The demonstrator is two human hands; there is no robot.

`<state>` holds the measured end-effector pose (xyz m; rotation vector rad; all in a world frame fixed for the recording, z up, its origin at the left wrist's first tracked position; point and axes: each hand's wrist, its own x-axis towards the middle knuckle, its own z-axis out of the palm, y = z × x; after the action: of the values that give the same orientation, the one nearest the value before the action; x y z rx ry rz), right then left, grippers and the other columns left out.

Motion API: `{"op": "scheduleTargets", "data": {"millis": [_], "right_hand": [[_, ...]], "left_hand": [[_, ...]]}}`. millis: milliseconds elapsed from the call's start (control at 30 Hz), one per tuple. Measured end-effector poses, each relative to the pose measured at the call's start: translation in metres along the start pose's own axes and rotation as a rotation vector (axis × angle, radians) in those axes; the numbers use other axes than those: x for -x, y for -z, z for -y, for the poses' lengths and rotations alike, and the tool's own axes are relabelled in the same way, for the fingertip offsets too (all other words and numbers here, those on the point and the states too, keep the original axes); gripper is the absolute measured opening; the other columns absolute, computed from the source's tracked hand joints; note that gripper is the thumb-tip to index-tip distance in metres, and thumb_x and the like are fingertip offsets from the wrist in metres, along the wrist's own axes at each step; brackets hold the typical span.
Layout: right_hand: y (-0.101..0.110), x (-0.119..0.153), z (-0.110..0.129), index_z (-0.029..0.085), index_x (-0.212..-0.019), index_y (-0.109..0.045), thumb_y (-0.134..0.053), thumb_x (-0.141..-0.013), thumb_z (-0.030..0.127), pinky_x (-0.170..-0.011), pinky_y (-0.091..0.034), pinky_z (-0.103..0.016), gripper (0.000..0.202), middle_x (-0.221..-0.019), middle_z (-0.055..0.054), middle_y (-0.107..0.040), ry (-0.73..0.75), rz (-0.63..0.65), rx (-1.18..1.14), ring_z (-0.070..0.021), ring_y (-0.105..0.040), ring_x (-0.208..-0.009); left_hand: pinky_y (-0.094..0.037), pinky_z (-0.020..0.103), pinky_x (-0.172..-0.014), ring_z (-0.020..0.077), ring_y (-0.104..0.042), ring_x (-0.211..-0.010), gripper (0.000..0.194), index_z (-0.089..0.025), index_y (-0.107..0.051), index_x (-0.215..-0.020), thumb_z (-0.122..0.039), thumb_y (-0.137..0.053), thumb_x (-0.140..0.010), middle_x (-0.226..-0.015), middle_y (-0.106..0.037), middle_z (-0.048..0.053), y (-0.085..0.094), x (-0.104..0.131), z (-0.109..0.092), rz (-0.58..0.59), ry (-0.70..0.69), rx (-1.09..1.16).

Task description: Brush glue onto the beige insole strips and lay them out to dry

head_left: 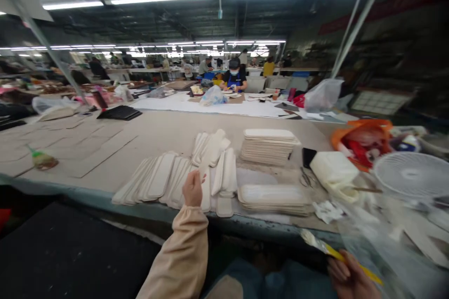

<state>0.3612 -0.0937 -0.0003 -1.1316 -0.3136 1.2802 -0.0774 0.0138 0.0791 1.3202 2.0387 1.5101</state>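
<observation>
My left hand (192, 190) is closed above the front of the table, its fingers curled; what they hold, if anything, is hidden. Around it lie fanned, cream-coloured, round-ended flat pieces (161, 175), with more loose strips (212, 147) just behind. In my right hand (352, 275), low at the right and in front of the table edge, is a brush (331, 250) with a yellow handle and pale bristles pointing up and left. To the right of my left hand are two neat stacks of similar pieces, a rear stack (268, 147) and a front stack (273, 198).
At the right are scissors (306, 177), a black phone-like object (309, 158), a white plastic container (333, 168), a round white fan-like grille (414, 173) and an orange bag (361, 142). Flat grey-beige sheets (70, 149) cover the left side. A co-worker (234, 77) sits across.
</observation>
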Motion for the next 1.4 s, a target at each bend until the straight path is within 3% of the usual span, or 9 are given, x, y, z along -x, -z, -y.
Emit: {"op": "scheduleTargets", "data": {"millis": [100, 233, 433, 567, 733, 900, 1100, 1233, 1400], "right_hand": [[-0.024, 0.005, 0.016, 0.025, -0.076, -0.061, -0.076, -0.065, 0.042, -0.035, -0.029, -0.021, 0.025, -0.052, 0.005, -0.026, 0.114, 0.105, -0.103, -0.0088, -0.03, -0.043], [-0.06, -0.01, 0.04, 0.026, -0.089, -0.06, -0.076, -0.071, 0.041, -0.046, -0.041, -0.02, 0.029, -0.062, 0.003, -0.053, 0.286, 0.2, -0.123, -0.0108, -0.051, -0.056], [-0.127, -0.046, 0.058, 0.027, -0.1, -0.054, -0.07, -0.077, 0.049, -0.082, -0.054, -0.035, 0.035, -0.105, -0.004, -0.068, 0.444, 0.31, 0.01, -0.0203, -0.064, -0.102], [-0.153, -0.065, 0.055, 0.027, -0.104, -0.051, -0.072, -0.076, 0.046, -0.078, -0.057, -0.034, 0.04, -0.103, -0.001, -0.062, 0.514, 0.322, 0.13, -0.0163, -0.062, -0.09], [-0.151, -0.078, 0.045, 0.024, -0.099, -0.052, -0.077, -0.07, 0.043, -0.061, -0.054, -0.027, 0.042, -0.084, 0.003, -0.058, 0.581, 0.287, 0.399, -0.0125, -0.056, -0.068], [-0.132, -0.094, 0.027, 0.023, -0.091, -0.05, -0.078, -0.068, 0.044, -0.049, -0.043, -0.023, 0.042, -0.067, 0.006, -0.054, 0.602, 0.091, 0.473, -0.0113, -0.051, -0.054], [-0.129, -0.102, 0.023, 0.023, -0.092, -0.05, -0.08, -0.066, 0.043, -0.048, -0.041, -0.022, 0.045, -0.067, 0.005, -0.056, 0.579, 0.082, 0.474, -0.0117, -0.053, -0.053], [-0.13, -0.1, 0.022, 0.023, -0.092, -0.051, -0.081, -0.064, 0.042, -0.047, -0.041, -0.022, 0.045, -0.069, 0.006, -0.055, 0.555, 0.083, 0.484, -0.0107, -0.051, -0.052], [-0.125, -0.099, 0.019, 0.024, -0.091, -0.052, -0.081, -0.063, 0.042, -0.049, -0.043, -0.023, 0.044, -0.071, 0.006, -0.055, 0.563, 0.057, 0.515, -0.0111, -0.049, -0.054]], "left_hand": [[-0.06, 0.031, -0.064, 0.0201, -0.071, -0.074, 0.031, -0.017, -0.059, -0.099, -0.045, -0.051, -0.087, -0.089, -0.07, 0.004, 0.008, 0.014, -0.02, 0.079, 0.047, 0.377], [-0.054, 0.026, -0.051, 0.0172, -0.067, -0.057, 0.03, -0.016, -0.062, -0.093, -0.044, -0.059, -0.084, -0.067, -0.069, 0.001, 0.003, 0.023, -0.05, 0.343, 0.043, 0.494], [-0.042, 0.021, -0.045, 0.0113, -0.054, -0.048, 0.033, -0.015, -0.063, -0.085, -0.048, -0.059, -0.082, -0.057, -0.06, -0.002, -0.046, 0.02, -0.08, 0.749, 0.033, 0.408], [-0.037, 0.02, -0.049, 0.0106, -0.05, -0.056, 0.033, -0.014, -0.064, -0.076, -0.047, -0.061, -0.078, -0.062, -0.056, -0.002, -0.079, 0.018, -0.091, 0.812, -0.032, 0.27], [-0.039, 0.023, -0.058, 0.013, -0.052, -0.065, 0.032, -0.014, -0.066, -0.076, -0.045, -0.06, -0.077, -0.067, -0.059, 0.0, -0.098, 0.017, -0.084, 0.84, -0.082, 0.116], [-0.043, 0.023, -0.058, 0.0133, -0.057, -0.067, 0.042, -0.013, -0.065, -0.104, -0.04, -0.063, -0.072, -0.081, -0.063, 0.003, -0.093, 0.007, -0.062, 0.871, -0.001, 0.143], [-0.042, 0.023, -0.055, 0.0136, -0.058, -0.065, 0.04, -0.013, -0.066, -0.103, -0.042, -0.054, -0.078, -0.078, -0.062, 0.003, -0.08, -0.004, -0.052, 0.672, 0.103, 0.011], [-0.045, 0.025, -0.06, 0.0147, -0.059, -0.066, 0.042, -0.014, -0.067, -0.107, -0.044, -0.054, -0.08, -0.076, -0.063, 0.002, -0.074, -0.002, -0.047, 0.811, 0.032, -0.136], [-0.048, 0.029, -0.071, 0.0153, -0.057, -0.072, 0.067, -0.015, -0.059, -0.126, -0.049, -0.07, -0.07, -0.094, -0.064, 0.005, -0.072, 0.004, -0.036, 0.933, -0.135, -0.266]]}}
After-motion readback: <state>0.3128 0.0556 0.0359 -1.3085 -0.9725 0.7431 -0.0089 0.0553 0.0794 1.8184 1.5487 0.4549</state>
